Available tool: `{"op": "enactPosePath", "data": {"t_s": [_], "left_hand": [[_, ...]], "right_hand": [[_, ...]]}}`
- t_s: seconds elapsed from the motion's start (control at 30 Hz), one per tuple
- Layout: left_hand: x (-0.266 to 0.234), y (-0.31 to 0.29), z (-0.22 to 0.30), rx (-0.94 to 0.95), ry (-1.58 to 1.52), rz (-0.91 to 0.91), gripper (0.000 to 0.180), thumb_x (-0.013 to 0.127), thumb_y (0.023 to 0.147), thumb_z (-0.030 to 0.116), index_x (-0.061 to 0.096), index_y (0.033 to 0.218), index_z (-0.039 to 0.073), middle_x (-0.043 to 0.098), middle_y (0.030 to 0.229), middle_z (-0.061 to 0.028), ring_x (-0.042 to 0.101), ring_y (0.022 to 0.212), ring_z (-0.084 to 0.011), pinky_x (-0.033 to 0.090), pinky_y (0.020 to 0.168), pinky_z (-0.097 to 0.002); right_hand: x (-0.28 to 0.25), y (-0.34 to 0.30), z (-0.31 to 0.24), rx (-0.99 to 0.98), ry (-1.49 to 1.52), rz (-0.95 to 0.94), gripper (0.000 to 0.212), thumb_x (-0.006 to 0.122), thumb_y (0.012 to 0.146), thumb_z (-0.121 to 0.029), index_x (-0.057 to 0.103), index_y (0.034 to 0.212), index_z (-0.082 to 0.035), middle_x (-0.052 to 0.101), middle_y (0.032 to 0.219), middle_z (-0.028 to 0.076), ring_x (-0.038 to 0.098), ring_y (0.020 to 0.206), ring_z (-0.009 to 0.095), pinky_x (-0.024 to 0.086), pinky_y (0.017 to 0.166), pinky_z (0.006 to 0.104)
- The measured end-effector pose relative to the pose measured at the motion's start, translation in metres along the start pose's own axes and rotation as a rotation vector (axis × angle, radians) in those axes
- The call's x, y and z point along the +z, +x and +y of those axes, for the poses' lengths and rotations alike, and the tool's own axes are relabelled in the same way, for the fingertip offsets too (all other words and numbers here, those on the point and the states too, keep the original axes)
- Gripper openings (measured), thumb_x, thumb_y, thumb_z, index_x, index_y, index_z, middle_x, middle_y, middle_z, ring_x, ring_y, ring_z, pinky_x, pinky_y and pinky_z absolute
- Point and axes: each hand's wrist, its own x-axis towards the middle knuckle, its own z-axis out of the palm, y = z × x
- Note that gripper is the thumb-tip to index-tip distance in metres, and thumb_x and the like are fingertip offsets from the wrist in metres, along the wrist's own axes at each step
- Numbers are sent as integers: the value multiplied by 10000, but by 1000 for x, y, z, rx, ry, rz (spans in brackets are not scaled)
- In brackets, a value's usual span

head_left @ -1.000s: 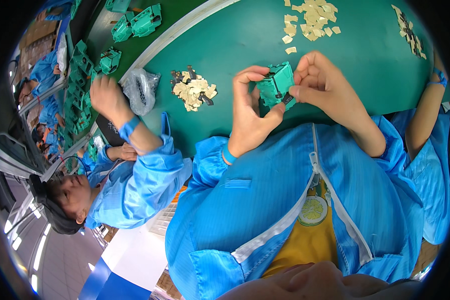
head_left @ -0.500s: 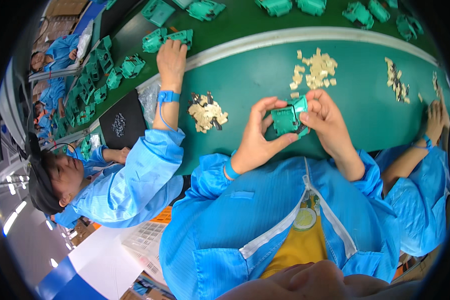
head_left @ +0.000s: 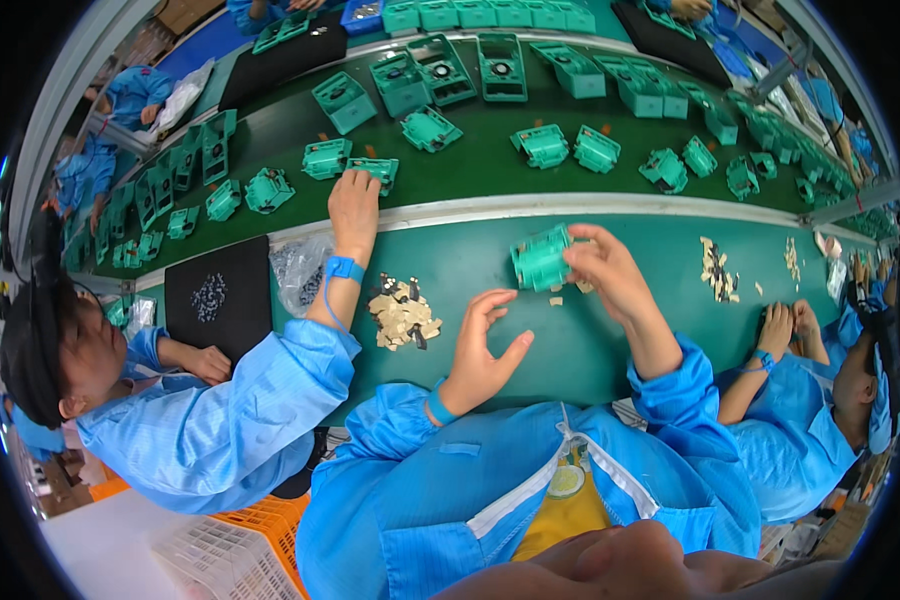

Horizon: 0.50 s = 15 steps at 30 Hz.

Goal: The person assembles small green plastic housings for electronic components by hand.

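Note:
A green plastic housing (head_left: 540, 260) is held above the work surface, pinched at its right end between the thumb and fingers of my right hand (head_left: 610, 270). My left hand (head_left: 482, 355) is apart from it, nearer to me, with its fingers spread and nothing in them. Below the housing, a few small cream pieces (head_left: 556, 301) show on the green table (head_left: 450, 240); more of them are partly hidden by my right hand. Left of my left hand lies a pile of cream pieces mixed with black ones (head_left: 402, 314).
Beyond a pale rail (head_left: 530, 206), a dark green conveyor (head_left: 450, 165) carries several green housings. At the left, a co-worker's hand (head_left: 355, 205) touches one housing. A black mat (head_left: 220, 285) and a clear bag (head_left: 300, 270) lie nearby. Another co-worker's hands (head_left: 785, 325) are at the right.
My left hand has let go of the housing and opened. My right hand has carried the housing away from my body. The view has tilted up, showing more of the conveyor.

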Motion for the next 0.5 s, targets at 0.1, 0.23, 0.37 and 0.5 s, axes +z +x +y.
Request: {"op": "enactPosePath", "data": {"t_s": [0.1,0.23,0.37,0.5], "left_hand": [[-1,2,-3,2,56,58,491,718,883,5,512,1328,16,555,1317,-152,566,1214,-255,471,1020,-387],[3,3,2,30,124,84,362,729,887,35,596,1223,7,630,1190,-141,629,1081,-253,500,957,-356],[-18,9,18,37,202,109,235,727,887,26,651,1109,10,652,1129,-122,644,1041,-243,516,919,-341],[-55,8,23,-68,426,250,130,719,897,46,670,1013,11,675,973,-110,676,872,-233,541,762,-346]], "right_hand": [[27,62,-13,-110,-40,32,624,738,927,-218,465,1401,81,672,1148,145,657,933,186,537,831,300],[60,135,-14,-144,-52,59,645,688,967,-204,423,1443,142,641,1264,178,663,1006,204,540,878,309],[56,168,6,-403,-591,203,579,672,970,-248,498,1411,85,603,1328,239,611,1203,307,520,938,328],[62,102,-4,-535,-560,199,394,693,941,-181,597,1267,20,539,1405,204,563,1273,327,529,942,373]]}}
